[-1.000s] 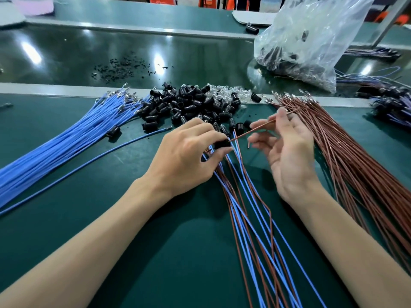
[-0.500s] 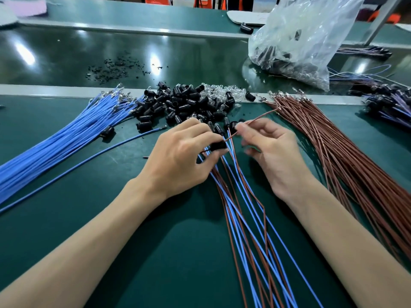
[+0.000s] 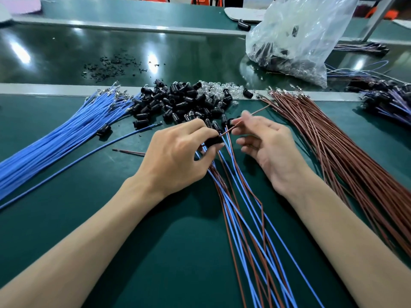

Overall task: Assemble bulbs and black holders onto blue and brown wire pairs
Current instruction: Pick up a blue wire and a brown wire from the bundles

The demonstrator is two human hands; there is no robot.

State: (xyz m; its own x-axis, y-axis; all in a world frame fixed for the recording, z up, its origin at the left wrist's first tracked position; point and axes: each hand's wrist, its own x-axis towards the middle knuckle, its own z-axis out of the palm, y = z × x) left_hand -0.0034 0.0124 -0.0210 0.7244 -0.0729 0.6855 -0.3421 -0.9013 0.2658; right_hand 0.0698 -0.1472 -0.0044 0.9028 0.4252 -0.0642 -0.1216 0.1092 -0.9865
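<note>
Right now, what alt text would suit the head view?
The left hand grips a black holder while the right hand pinches a brown wire running to it. Around them lie blue wires, loose holders, clear bulbs and more brown wires.

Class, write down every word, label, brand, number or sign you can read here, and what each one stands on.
None: no readable text shows anywhere.
The plastic bag, the pile of black holders, the blue wires, the brown wires and the green table carry no print that can be made out.

The left hand (image 3: 175, 156) and right hand (image 3: 269, 150) are bare, as are both long forearms (image 3: 89, 230)
</note>
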